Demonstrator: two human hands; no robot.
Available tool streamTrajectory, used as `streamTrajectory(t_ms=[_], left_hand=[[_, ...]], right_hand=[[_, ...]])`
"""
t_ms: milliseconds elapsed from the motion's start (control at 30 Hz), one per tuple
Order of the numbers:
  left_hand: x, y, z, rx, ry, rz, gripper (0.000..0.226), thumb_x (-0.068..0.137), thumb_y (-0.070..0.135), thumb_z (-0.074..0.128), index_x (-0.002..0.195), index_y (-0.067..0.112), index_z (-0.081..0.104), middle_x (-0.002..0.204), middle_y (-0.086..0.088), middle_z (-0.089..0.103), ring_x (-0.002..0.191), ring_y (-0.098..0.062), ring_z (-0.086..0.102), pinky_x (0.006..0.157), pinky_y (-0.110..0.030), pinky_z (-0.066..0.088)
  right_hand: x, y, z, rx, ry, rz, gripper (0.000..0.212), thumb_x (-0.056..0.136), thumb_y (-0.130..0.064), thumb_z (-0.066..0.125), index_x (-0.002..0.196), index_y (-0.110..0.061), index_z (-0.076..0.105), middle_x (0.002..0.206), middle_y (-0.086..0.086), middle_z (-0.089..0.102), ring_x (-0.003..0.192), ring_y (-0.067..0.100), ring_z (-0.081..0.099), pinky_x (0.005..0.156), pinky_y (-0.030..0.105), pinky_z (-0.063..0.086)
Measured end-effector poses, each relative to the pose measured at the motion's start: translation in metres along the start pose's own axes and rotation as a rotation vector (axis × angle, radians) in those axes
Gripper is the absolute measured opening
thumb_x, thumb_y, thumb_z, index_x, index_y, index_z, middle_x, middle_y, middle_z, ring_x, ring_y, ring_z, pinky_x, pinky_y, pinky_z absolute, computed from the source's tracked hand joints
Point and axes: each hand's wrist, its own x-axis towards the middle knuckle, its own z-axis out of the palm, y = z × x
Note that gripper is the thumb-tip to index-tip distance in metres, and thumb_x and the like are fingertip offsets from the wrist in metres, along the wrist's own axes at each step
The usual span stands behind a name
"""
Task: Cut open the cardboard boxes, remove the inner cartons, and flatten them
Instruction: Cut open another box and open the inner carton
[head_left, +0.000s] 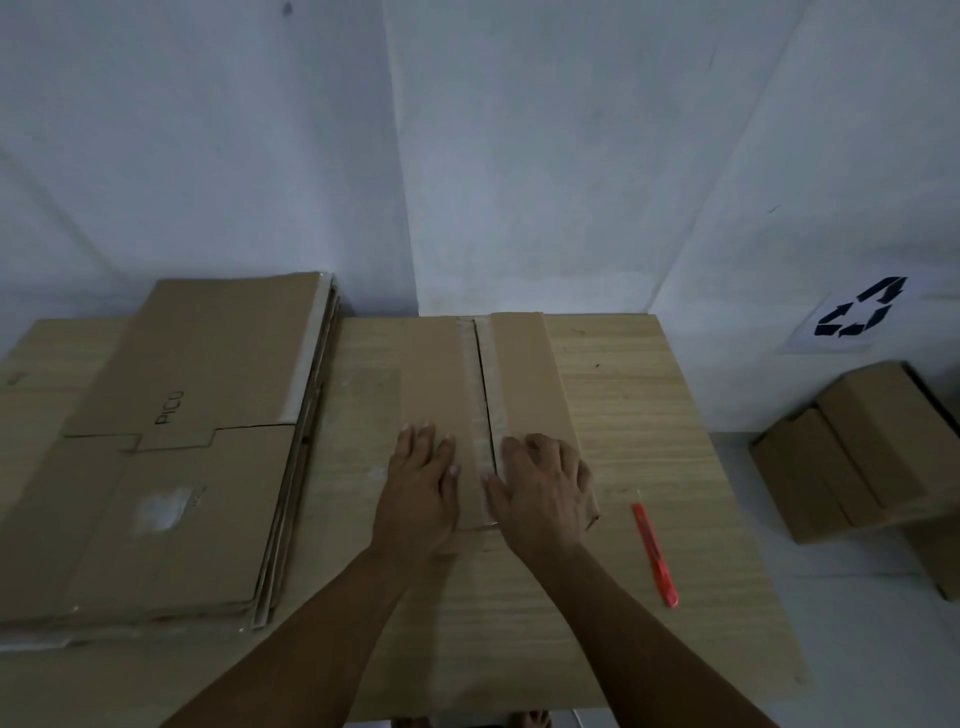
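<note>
A brown cardboard box (441, 374) stands in the middle of the wooden table (623, 415). Its taped top seam (485, 384) is slit along its length. My left hand (421, 483) lies flat on the left top flap with fingers spread. My right hand (545, 488) rests on the right flap beside the seam, fingers curled at the flap's edge. An orange-red utility knife (655, 555) lies on the table to the right of the box, apart from both hands.
A stack of flattened cardboard (171, 467) covers the table's left side. On the floor at the right sit more brown boxes (857, 447) under a recycling sign (857, 314) on the wall. White walls close off the back.
</note>
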Motion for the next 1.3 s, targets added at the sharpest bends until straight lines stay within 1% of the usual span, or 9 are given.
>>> streamTrajectory(t_ms=[300,400,500,600,767,867,1033,1133,1300], left_hand=[[0.007,-0.001,-0.002,0.067,-0.095,-0.041,0.069,0.099,0.05,0.012,0.146,0.015,0.048,0.162,-0.006,0.028,0.153,-0.027,0.009,0.122,-0.046,0.024],[0.006,0.001,-0.005,0.065,-0.078,-0.015,0.069,0.1,0.049,0.012,0.148,0.014,0.047,0.162,-0.007,0.028,0.153,-0.028,0.009,0.123,-0.043,0.019],[0.007,0.002,-0.006,0.102,-0.107,-0.015,0.066,0.101,0.047,0.014,0.148,0.015,0.047,0.161,-0.009,0.029,0.153,-0.03,0.012,0.123,-0.045,0.02],[0.005,0.008,-0.009,0.252,-0.066,0.009,0.052,0.102,0.038,0.028,0.139,0.017,0.056,0.152,-0.013,0.044,0.144,-0.036,0.032,0.114,-0.053,0.033],[0.003,0.025,-0.011,0.319,0.168,0.058,0.037,0.09,0.029,0.044,0.112,0.013,0.069,0.112,-0.012,0.057,0.102,-0.035,0.048,0.084,-0.044,0.046],[0.01,0.039,-0.008,0.335,0.08,-0.007,0.061,0.091,0.05,0.038,0.12,0.005,0.067,0.123,-0.018,0.057,0.113,-0.037,0.045,0.099,-0.045,0.04],[0.012,0.057,-0.01,0.368,-0.228,-0.207,0.1,0.079,0.081,0.035,0.151,0.012,0.031,0.158,-0.013,0.022,0.144,-0.037,0.014,0.116,-0.054,0.019],[0.014,0.061,-0.023,0.181,-0.183,-0.226,0.095,0.074,0.07,0.042,0.151,0.014,0.033,0.158,-0.01,0.025,0.145,-0.031,0.018,0.116,-0.052,0.022],[0.02,0.05,-0.075,-0.704,-0.032,-0.392,0.068,0.089,0.032,0.069,0.15,0.021,0.042,0.147,0.011,0.046,0.125,-0.001,0.045,0.105,-0.026,0.037]], right_hand=[[0.01,-0.004,-0.039,0.242,0.189,-0.026,0.027,0.089,-0.012,0.066,0.116,-0.011,0.071,0.107,0.006,0.071,0.088,0.026,0.07,0.068,0.035,0.057],[0.018,0.013,-0.072,0.309,0.206,0.029,0.029,0.097,-0.015,0.058,0.124,-0.014,0.069,0.115,0.004,0.072,0.086,0.023,0.07,0.075,0.036,0.056],[0.02,0.039,-0.091,0.18,0.339,0.035,0.017,0.094,-0.008,0.063,0.105,-0.012,0.075,0.096,0.006,0.072,0.064,0.02,0.061,0.056,0.022,0.045],[0.018,0.07,-0.094,-0.113,0.336,0.185,0.029,0.082,0.0,0.063,0.106,-0.014,0.072,0.111,0.01,0.064,0.095,0.031,0.054,0.078,0.037,0.04],[-0.007,0.081,-0.064,-0.348,0.022,0.172,0.02,0.085,-0.028,0.058,0.102,-0.022,0.066,0.111,0.006,0.056,0.109,0.03,0.047,0.105,0.053,0.029],[-0.025,0.065,-0.033,-0.162,-0.233,0.101,0.071,0.091,-0.069,0.027,0.136,-0.021,0.054,0.146,0.015,0.042,0.131,0.036,0.038,0.11,0.055,0.03],[-0.035,0.042,-0.019,-0.097,-0.321,0.171,0.1,0.083,-0.077,-0.003,0.157,-0.016,0.022,0.163,0.022,0.009,0.149,0.04,0.009,0.12,0.054,0.012],[-0.033,0.043,-0.018,-0.106,-0.31,0.186,0.095,0.087,-0.076,0.0,0.158,-0.017,0.02,0.164,0.022,0.008,0.15,0.041,0.008,0.121,0.055,0.01],[-0.028,0.046,-0.021,-0.101,-0.339,0.19,0.086,0.094,-0.075,0.013,0.159,-0.018,0.013,0.165,0.019,0.003,0.151,0.039,0.003,0.122,0.053,0.009]])
